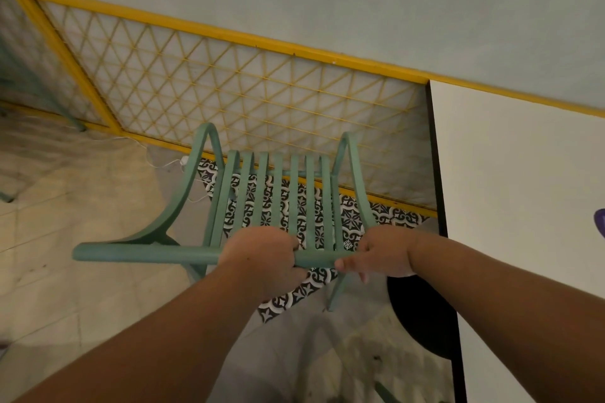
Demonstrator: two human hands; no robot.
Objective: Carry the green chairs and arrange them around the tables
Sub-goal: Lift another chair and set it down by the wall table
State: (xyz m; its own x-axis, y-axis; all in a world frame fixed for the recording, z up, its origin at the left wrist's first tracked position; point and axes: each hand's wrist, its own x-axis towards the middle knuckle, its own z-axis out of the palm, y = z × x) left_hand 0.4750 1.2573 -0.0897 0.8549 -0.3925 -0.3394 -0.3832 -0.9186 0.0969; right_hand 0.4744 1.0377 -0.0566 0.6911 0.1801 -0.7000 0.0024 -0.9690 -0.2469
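Both my hands curl round top rail of green chair (275, 193): left hand (262, 255), right hand (379, 252). Chair ahead, table (523, 190) just right. Risk: leg catching table edge, chair twisting loose.

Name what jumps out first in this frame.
The green chair sits dead centre, gripped at its near edge by the left hand and right hand side by side. Behind it a yellow lattice panel runs across the view, and black-and-white patterned tiles show through the chair. A white table fills the right edge.
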